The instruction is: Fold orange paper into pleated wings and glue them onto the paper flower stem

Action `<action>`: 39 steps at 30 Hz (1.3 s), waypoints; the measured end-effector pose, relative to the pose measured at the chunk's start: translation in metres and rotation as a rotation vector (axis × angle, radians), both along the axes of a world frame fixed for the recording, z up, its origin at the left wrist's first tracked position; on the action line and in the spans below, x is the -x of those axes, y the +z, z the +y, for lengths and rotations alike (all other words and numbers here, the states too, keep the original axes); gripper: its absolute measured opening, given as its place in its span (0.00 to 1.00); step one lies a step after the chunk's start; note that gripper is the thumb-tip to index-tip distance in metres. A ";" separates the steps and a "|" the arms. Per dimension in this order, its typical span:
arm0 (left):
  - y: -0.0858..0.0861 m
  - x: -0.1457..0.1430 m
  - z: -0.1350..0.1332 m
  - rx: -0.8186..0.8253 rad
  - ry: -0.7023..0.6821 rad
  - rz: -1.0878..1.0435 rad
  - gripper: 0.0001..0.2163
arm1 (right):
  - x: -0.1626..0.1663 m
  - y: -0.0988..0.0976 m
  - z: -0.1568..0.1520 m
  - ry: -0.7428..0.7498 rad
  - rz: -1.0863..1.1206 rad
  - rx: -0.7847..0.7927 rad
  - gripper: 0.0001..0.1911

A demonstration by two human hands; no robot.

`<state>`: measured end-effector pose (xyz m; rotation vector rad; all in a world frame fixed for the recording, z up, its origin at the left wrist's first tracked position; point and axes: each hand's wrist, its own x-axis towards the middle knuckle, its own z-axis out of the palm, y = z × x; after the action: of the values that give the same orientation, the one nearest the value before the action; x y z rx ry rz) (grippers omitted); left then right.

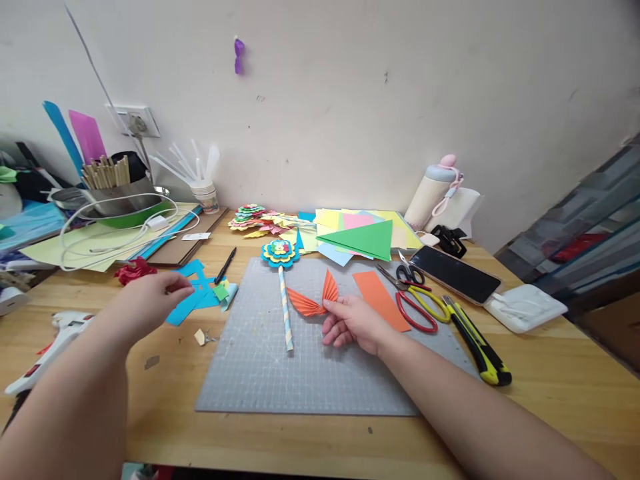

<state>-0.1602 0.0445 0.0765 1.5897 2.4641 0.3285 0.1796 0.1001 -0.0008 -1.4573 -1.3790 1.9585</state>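
My right hand [350, 321] pinches a pleated orange paper [306, 303] at its middle, so its two halves stand up like a bow or a pair of leaves. It hovers above the grey cutting mat [250, 380]. On the mat, left of that hand, lies a paper flower [280, 253] on a striped paper stem [286, 310]. My left hand [157, 293] is over the left side of the table with its fingers closed together; whatever may be between them is hidden. Near its fingertips are blue paper scraps [187, 310] and a black pen [225, 265].
An orange paper strip [381, 300], scissors [417, 307] and a yellow-black utility knife [477, 343] lie to the right, with a phone [455, 273] beyond. A glue gun [47, 353] rests at the left. Coloured sheets [357, 233] and a bottle [430, 197] are at the back.
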 end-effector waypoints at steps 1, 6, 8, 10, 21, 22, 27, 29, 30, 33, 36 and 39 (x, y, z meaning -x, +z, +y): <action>-0.005 0.008 -0.006 0.063 -0.043 -0.002 0.13 | 0.000 0.000 0.001 0.039 -0.062 -0.010 0.14; -0.030 0.019 -0.022 0.139 -0.097 -0.032 0.17 | -0.004 0.005 -0.006 0.157 -0.409 -0.181 0.25; -0.034 0.012 -0.018 0.078 -0.112 -0.015 0.18 | -0.005 0.011 -0.016 0.174 -0.627 -0.524 0.26; -0.035 0.003 -0.009 0.000 -0.173 0.003 0.18 | -0.004 0.016 -0.026 0.213 -0.776 -0.882 0.26; -0.056 -0.008 0.022 -0.155 -0.356 0.160 0.12 | 0.002 0.003 -0.026 0.298 -0.631 -1.249 0.07; -0.057 -0.007 0.020 -0.213 -0.291 0.125 0.12 | 0.002 0.002 -0.024 0.310 -0.632 -1.237 0.05; -0.059 0.004 0.012 -0.482 0.086 0.005 0.16 | 0.002 -0.001 -0.017 0.293 -0.641 -1.242 0.04; -0.061 0.012 0.011 -0.492 0.166 -0.001 0.20 | 0.002 -0.002 -0.016 0.277 -0.648 -1.250 0.04; -0.062 0.015 0.010 -0.485 0.191 -0.006 0.20 | 0.002 -0.003 -0.016 0.272 -0.650 -1.251 0.04; -0.060 0.017 0.011 -0.463 0.212 0.037 0.20 | 0.002 -0.004 -0.016 0.266 -0.655 -1.247 0.04; -0.056 0.002 0.016 -0.473 0.134 0.138 0.20 | 0.003 -0.004 -0.017 0.267 -0.651 -1.247 0.03; -0.058 -0.021 0.021 -0.387 -0.090 0.160 0.18 | 0.003 -0.005 -0.017 0.272 -0.644 -1.248 0.03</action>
<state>-0.1394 0.0656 0.0186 1.9358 2.5502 0.7280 0.1767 0.0830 -0.0055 -1.2176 -2.4538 0.3149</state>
